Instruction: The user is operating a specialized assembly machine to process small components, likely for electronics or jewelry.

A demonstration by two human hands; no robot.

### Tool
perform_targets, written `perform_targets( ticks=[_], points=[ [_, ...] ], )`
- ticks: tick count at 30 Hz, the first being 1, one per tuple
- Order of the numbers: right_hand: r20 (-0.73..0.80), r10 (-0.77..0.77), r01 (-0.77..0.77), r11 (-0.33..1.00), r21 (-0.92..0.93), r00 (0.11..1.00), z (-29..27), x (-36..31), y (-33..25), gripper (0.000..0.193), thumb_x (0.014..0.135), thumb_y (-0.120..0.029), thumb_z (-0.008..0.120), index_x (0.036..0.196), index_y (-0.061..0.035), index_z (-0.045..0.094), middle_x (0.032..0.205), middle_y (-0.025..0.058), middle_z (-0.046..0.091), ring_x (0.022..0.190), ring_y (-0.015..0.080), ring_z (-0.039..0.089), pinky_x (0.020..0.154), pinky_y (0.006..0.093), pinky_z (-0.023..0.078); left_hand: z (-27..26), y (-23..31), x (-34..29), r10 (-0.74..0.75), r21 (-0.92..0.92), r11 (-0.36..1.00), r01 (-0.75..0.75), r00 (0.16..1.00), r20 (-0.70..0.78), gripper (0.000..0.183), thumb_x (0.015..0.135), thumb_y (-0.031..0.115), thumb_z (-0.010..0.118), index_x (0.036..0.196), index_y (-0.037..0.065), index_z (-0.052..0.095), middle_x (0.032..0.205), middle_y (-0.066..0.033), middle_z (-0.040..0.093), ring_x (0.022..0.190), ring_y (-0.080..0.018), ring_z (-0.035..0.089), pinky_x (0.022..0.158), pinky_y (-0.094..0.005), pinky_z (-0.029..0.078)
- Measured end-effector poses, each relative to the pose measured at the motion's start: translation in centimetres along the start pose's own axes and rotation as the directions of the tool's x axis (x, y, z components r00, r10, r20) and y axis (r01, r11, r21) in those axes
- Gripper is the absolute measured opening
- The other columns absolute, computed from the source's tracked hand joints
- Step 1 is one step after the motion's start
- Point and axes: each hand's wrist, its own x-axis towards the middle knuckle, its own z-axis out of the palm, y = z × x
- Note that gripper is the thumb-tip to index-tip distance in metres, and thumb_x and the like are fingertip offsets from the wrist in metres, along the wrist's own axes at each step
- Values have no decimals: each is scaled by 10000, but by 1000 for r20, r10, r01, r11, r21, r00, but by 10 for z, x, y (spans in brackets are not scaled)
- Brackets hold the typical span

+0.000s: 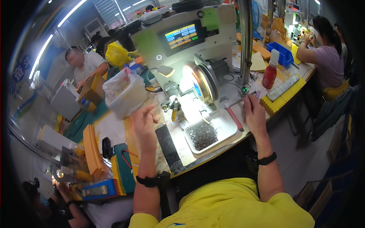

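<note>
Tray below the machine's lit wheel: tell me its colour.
The tray is white, seen best in the head view, the only one.

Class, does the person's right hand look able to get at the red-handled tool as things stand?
Probably yes: the red-handled tool lies just left of the right hand, with nothing visible between them.

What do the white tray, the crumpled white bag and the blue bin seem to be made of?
White tray: plastic or enamelled metal, perhaps; its pale walls and rounded corners suit either, and glare hides the finish. White bag: probably thin, matte-looking plastic film, judging by its soft creases. Blue bin: likely smooth moulded plastic, from its uniform colour and stiff sides.
</note>
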Motion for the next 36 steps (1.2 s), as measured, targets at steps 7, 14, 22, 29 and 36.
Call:
perform_targets(
  ticks=[7,14,22,29,36],
  points=[
    [189,344,-387,710,588,920,-17,1,0,257,1227,-290,536,1253,-80,681,821,-63,524,652,13,425,578,200,351,19,57,3,259,475,829,-295,955,141,218,1089,57,625,1266,65,751,1134,-78,693,956,-206,645,911,-338,512],
    [392,267,-461,676,575,880,-74,3,-61,337,1234,-261,485,1339,1,669,882,-52,520,669,17,380,583,201,274,41,72,17,287,595,678,-432,901,326,218,999,-35,731,1209,22,737,1150,-116,681,1002,-274,663,939,-381,523],
    [847,25,-663,635,397,531,-58,-17,-112,489,1253,-383,436,1331,29,687,863,-56,467,708,44,366,645,225,315,53,60,16,475,696,468,-544,819,320,172,930,-54,766,1079,9,711,1077,-136,659,1006,-366,640,894,-455,526],
    [871,151,-877,196,438,468,54,-40,-142,444,1251,-358,419,1227,6,672,855,-84,440,642,21,319,582,209,290,68,90,18,349,610,596,-523,852,390,5,1039,4,650,1043,3,653,1047,-141,636,1041,-364,580,977,-458,463],
    [814,237,-848,127,515,530,85,-32,-145,380,1203,-338,477,1168,-10,666,811,-71,436,618,21,307,549,210,255,55,93,0,274,579,665,-472,875,399,21,1050,8,648,1063,-8,650,1127,-173,601,1109,-364,553,1041,-447,435]
  ],
)
